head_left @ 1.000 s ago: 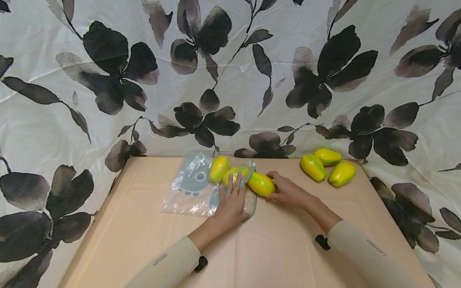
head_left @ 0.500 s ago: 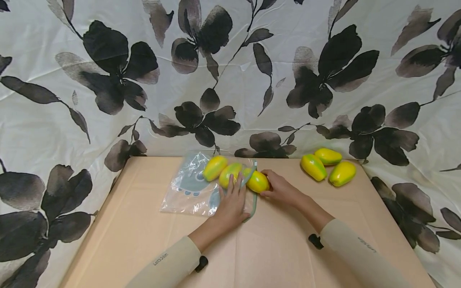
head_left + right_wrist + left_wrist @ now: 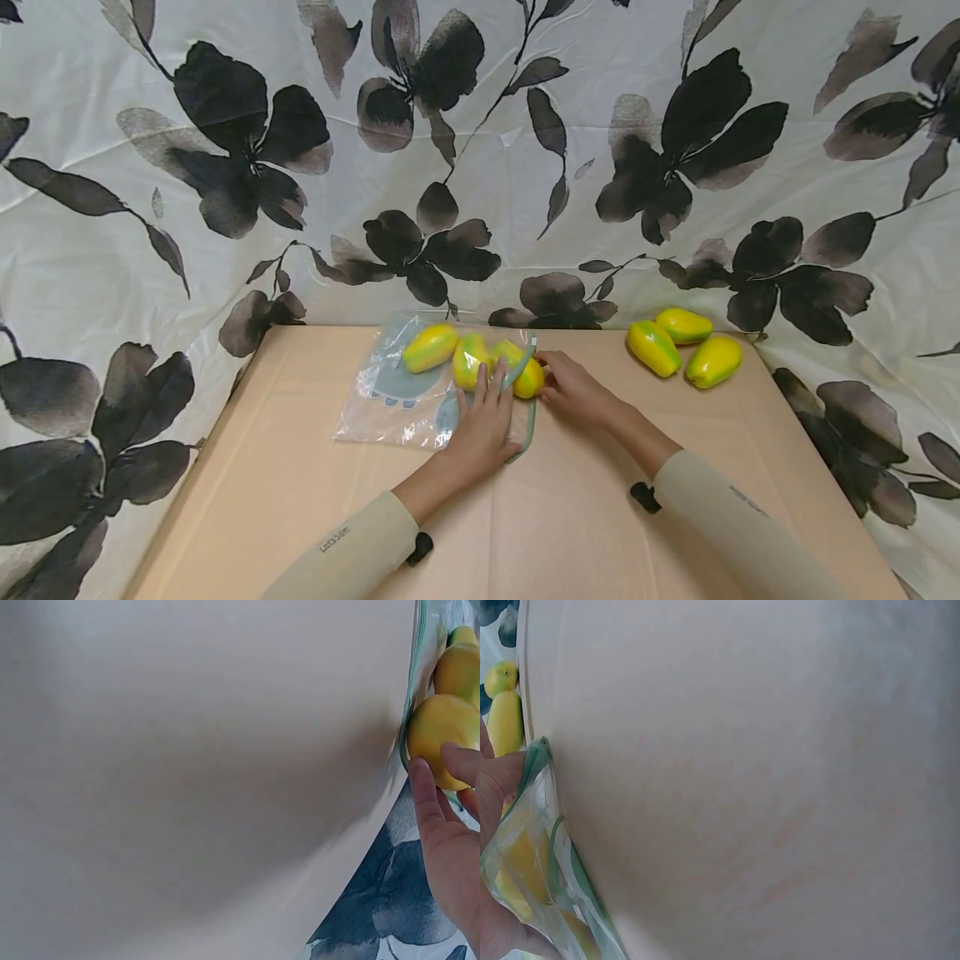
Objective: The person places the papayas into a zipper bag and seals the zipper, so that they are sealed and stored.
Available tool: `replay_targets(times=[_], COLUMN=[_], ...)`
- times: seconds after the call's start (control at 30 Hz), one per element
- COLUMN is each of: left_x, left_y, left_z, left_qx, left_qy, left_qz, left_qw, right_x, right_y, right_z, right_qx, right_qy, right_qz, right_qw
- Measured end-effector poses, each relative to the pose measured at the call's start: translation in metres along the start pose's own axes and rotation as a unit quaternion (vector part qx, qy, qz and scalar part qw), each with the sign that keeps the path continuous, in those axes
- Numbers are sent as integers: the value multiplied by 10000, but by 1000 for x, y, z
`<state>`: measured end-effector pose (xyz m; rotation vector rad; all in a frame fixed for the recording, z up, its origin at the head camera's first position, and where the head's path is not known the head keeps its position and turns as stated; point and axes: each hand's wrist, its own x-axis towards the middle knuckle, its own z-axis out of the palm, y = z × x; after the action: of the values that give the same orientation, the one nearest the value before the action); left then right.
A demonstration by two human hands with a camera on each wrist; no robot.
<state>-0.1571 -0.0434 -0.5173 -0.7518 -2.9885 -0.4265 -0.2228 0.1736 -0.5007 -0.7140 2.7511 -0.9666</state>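
A clear zip bag with a blue cartoon print and green edging lies at the table's back, its mouth facing right. Two yellow-green mango-like fruits are inside, one at the back and one in the middle. Another such fruit sits in the mouth, partly behind the green edge. My left hand rests on the bag beside the mouth with straight, spread fingers; in the left wrist view the green edge is raised at a fingertip. My right hand pinches the mouth fruit's outer end between thumb and fingers.
Three loose fruits of the same kind lie together at the table's back right. The tan table ends at a back edge, against which hangs a white cloth with dark flowers. Each wrist carries a small black camera.
My right hand has moved left, pushing its fruit into the bag's mouth. The fruits inside have shifted left, the rear one turning. My left hand and the three loose fruits stay put.
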Motion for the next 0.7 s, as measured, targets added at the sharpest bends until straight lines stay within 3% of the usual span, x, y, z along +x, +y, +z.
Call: replay_targets(times=[0.3, 0.5, 0.7], left_x=[1, 0, 0], left_y=[1, 1, 0], left_z=[0, 0, -1], left_qx=[-9, 10, 105], left_qy=[-45, 40, -32], left_qz=[-47, -1, -23], left_qw=[10000, 10000, 9999], right_x=[12, 18, 19], right_y=[1, -1, -4], right_z=[8, 11, 10], right_qx=[248, -245, -592], right_qy=[414, 988, 1048], right_qz=[205, 554, 898], right_qw=[9986, 9933, 9887])
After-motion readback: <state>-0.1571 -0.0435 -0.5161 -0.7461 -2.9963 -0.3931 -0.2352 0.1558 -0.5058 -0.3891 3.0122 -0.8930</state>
